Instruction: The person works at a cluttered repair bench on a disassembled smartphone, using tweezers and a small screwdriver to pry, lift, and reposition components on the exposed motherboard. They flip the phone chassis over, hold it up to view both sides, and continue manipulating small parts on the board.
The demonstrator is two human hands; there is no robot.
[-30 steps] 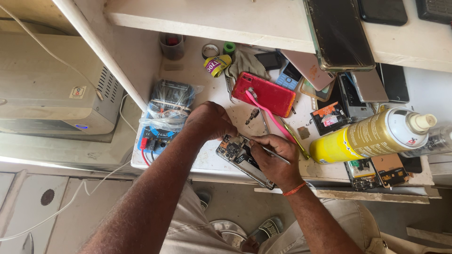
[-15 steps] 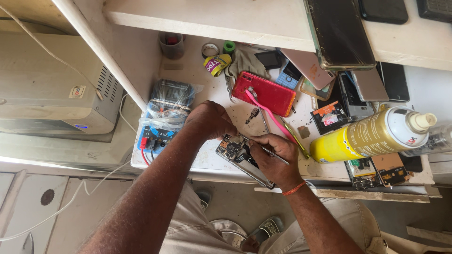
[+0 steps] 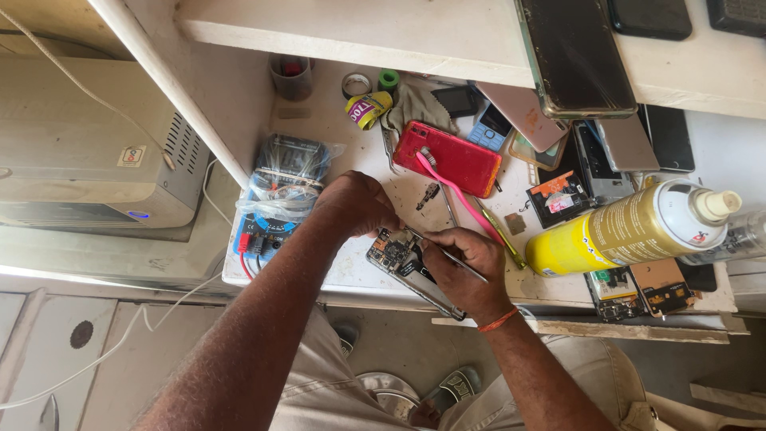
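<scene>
Both forearms reach in from below and meet over the near edge of the white counter (image 3: 335,120). The left hand (image 3: 355,203) is curled, knuckles up, fingers folded down onto the top end of an opened phone (image 3: 403,263) and pinning it in place. The phone lies tilted, back cover off, circuit board showing, its lower end hanging just past the counter edge. The right hand (image 3: 467,267) sits on the phone's right side, wrist bent inward, an orange thread band round the wrist. Its fingers pinch thin metal tweezers (image 3: 447,255), tips pointing at the board near the left hand.

Just left of the left hand lies a multimeter (image 3: 275,195) wrapped in clear plastic, red and black leads at its lower end. Above the hands a red phone (image 3: 451,156) lies face down with a pink tool (image 3: 455,187) across it. A yellow spray can (image 3: 622,231) lies on its side to the right, well apart from the hands. More phones and loose parts crowd the back of the counter. A beige machine (image 3: 80,152) stands at the left, below counter level.
</scene>
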